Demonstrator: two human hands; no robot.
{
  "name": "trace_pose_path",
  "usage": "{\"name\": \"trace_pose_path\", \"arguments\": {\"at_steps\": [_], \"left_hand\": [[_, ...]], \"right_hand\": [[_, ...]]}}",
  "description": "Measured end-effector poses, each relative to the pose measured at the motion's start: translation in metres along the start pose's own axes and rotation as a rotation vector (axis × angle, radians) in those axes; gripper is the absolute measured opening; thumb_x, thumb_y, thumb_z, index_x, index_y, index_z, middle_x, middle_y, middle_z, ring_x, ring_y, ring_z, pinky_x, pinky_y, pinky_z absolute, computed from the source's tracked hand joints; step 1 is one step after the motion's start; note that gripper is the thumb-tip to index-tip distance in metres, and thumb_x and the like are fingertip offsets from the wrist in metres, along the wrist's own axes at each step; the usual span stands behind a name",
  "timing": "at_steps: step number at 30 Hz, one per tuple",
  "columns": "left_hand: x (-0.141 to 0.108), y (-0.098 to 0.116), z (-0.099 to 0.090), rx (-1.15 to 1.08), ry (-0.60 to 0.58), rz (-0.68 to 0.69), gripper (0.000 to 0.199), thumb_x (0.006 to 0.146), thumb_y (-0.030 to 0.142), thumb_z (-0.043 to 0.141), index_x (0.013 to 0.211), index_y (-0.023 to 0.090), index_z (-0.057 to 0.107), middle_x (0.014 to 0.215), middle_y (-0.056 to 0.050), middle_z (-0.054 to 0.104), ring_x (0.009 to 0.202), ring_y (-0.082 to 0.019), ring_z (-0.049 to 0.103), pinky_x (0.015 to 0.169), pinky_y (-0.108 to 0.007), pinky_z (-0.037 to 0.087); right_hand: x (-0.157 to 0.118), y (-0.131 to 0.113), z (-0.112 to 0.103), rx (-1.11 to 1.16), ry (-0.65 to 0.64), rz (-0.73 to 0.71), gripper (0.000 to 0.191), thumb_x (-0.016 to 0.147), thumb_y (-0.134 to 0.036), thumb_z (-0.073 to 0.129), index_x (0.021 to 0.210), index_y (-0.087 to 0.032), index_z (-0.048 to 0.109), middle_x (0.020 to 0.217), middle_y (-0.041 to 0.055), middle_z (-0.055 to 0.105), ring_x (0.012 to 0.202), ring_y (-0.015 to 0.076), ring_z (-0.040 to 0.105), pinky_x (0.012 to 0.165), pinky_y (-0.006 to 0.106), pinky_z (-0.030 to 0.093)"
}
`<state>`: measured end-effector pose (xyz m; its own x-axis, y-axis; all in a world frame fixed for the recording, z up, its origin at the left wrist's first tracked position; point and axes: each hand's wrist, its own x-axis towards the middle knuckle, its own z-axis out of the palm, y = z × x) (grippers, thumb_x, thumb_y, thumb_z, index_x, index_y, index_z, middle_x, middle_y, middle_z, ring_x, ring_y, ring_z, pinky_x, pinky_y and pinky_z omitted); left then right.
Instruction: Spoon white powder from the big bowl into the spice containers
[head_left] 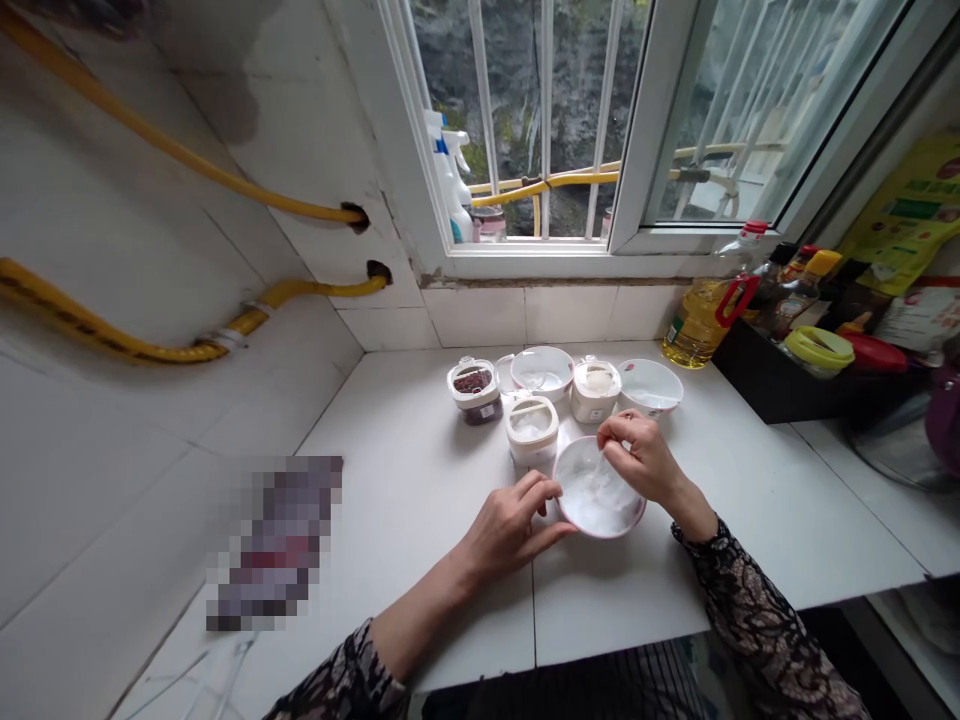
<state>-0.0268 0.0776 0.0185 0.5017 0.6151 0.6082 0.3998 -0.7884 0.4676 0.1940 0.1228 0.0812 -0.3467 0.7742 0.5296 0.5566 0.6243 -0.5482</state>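
Note:
A white bowl [596, 520] with a pinkish rim stands on the counter and holds white, powdery or mushy contents. My left hand [510, 525] grips its left rim, thumb low on the near side. Above the bowl's far right part, my right hand [641, 455] is closed around a thin, pale, see-through utensil [602, 465] that dips into the contents; its lower end is hidden. Just behind the bowl sits a square white-rimmed container [532, 428] with white contents. Farther back are a container of dark reddish grains [477, 395] and one with cream-coloured contents [596, 390].
Two more white bowls, one at the back [541, 372] and one farther right [652, 385], stand near the wall. An oil bottle [694, 320] and a black condiment box [765, 385] are at the right. A blurred-out patch [281, 545] covers something on the left.

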Motion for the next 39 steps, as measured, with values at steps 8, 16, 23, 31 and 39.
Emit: {"name": "trace_pose_path", "arguments": {"at_steps": [8,16,23,31,39], "left_hand": [[0.001,0.001,-0.001,0.009,0.010,0.006,0.026,0.093,0.042,0.058,0.102,0.018,0.053,0.080,0.000,0.057,0.058,-0.009,0.057,0.048,-0.019,0.048],[0.000,0.000,0.001,0.014,0.005,0.004,0.027,0.094,0.044,0.056,0.102,0.019,0.052,0.080,0.000,0.056,0.059,-0.010,0.058,0.049,-0.020,0.049],[0.000,-0.001,0.001,0.006,0.002,0.008,0.026,0.094,0.042,0.058,0.101,0.018,0.053,0.080,0.000,0.056,0.061,-0.011,0.058,0.050,-0.020,0.050],[0.002,0.001,0.000,0.016,0.006,0.025,0.025,0.094,0.041,0.057,0.101,0.018,0.050,0.081,-0.001,0.055,0.060,-0.010,0.057,0.048,-0.018,0.047],[0.002,0.001,0.000,0.023,0.011,0.016,0.025,0.094,0.042,0.057,0.100,0.019,0.051,0.081,-0.001,0.056,0.059,-0.010,0.057,0.049,-0.019,0.047]], "right_hand": [[-0.002,-0.006,0.005,0.123,-0.107,0.108,0.020,0.072,-0.012,0.046,0.059,-0.020,0.058,0.054,-0.0005,0.060,0.061,0.0157,0.052,0.064,0.027,0.042],[0.003,-0.004,0.000,0.476,-0.037,0.406,0.014,0.065,-0.019,0.047,0.058,-0.018,0.060,0.044,-0.0038,0.053,0.043,0.0104,0.046,0.047,0.022,0.036],[0.007,0.000,-0.001,0.670,0.036,0.537,0.012,0.061,-0.022,0.051,0.055,-0.018,0.061,0.041,-0.0034,0.053,0.040,0.0107,0.047,0.047,0.023,0.038],[0.008,0.002,-0.002,0.710,0.068,0.581,0.011,0.061,-0.022,0.053,0.057,-0.018,0.062,0.042,-0.0031,0.055,0.043,0.0111,0.049,0.051,0.025,0.040],[0.009,0.003,0.005,0.814,0.090,0.643,0.009,0.064,-0.023,0.057,0.064,-0.017,0.064,0.048,-0.0010,0.061,0.050,0.0132,0.054,0.058,0.027,0.045]]}}
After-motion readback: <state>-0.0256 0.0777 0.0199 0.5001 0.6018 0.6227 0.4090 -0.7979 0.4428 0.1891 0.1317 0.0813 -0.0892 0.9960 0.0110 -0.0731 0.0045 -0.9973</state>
